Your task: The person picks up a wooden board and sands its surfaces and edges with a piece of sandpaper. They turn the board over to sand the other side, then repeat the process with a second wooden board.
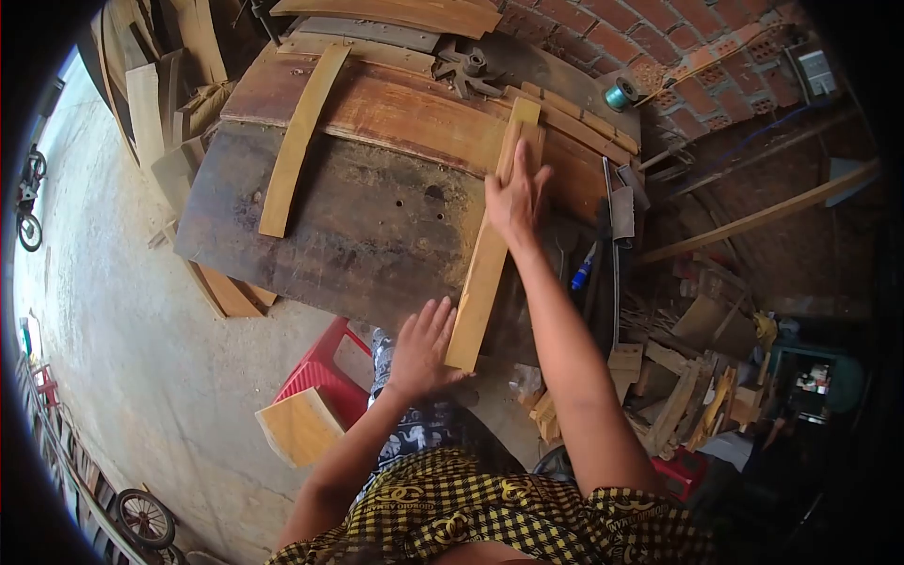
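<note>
A long pale wooden strip (488,259) lies lengthwise across the dark metal worktable (358,226), from the near edge toward the far side. My right hand (516,198) rests flat on its far half with fingers spread. My left hand (422,348) presses against the strip's near end at the table's edge, fingers apart. Neither hand is closed around the wood. A second, curved wooden strip (299,137) lies on the table to the left, untouched.
Wooden boards (414,108) lie at the table's back with a metal toothed part (468,68). A red plastic stool (325,377) and a wood block (299,426) stand below left. Offcuts and scrap (687,386) are piled at the right by a brick wall (697,66).
</note>
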A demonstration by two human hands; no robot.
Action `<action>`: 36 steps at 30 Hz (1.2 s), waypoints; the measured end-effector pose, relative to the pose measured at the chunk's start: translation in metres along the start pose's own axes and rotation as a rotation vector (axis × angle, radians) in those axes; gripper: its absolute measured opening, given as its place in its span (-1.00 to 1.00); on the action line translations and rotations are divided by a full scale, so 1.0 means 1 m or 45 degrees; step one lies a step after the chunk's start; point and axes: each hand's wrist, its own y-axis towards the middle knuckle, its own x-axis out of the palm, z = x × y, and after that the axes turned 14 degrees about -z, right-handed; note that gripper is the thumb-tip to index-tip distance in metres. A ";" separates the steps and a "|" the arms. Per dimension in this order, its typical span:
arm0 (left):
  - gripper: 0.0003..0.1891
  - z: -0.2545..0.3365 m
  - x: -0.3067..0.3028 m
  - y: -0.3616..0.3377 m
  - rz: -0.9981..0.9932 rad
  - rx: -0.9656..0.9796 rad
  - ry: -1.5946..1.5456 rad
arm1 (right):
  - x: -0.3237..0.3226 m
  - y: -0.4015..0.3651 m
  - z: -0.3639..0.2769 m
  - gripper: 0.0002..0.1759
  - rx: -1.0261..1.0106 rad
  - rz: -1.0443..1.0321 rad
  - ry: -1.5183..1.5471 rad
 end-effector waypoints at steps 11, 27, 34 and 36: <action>0.15 0.001 0.002 -0.003 0.071 0.023 0.041 | 0.011 -0.080 0.020 -0.10 -0.111 -0.005 -0.200; 0.16 -0.005 0.012 0.002 0.088 0.030 0.088 | 0.030 0.075 -0.009 -0.12 -0.015 0.130 0.155; 0.18 -0.001 0.007 -0.004 0.115 0.083 0.077 | 0.015 0.024 0.004 -0.08 -0.013 -0.070 0.068; 0.20 -0.002 0.009 -0.004 0.185 0.094 0.119 | 0.002 -0.056 0.005 -0.10 -0.058 -0.086 -0.044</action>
